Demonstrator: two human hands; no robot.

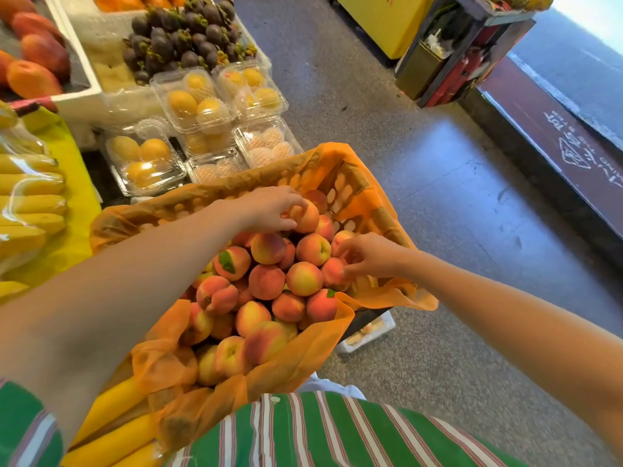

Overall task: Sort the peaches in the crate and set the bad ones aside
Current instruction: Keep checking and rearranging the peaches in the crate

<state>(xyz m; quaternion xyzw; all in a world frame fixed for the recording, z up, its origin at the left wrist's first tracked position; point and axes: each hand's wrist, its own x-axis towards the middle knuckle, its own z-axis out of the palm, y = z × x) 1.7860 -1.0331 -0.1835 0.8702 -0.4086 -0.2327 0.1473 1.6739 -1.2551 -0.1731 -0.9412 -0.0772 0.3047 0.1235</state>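
I curl my left hand (269, 210) around a far peach (305, 217) to lift and check it, while my right hand's (367, 254) fingertips pinch another peach (333, 273) in the crate (357, 183).

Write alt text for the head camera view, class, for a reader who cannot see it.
Two bare hands reach into a crate lined with orange plastic and heaped with peaches: the left hand grips a peach at the far end, the right hand fingers another peach by the right wall. Beside the crate lie bananas, boxed yellow fruit and dark mangosteens.
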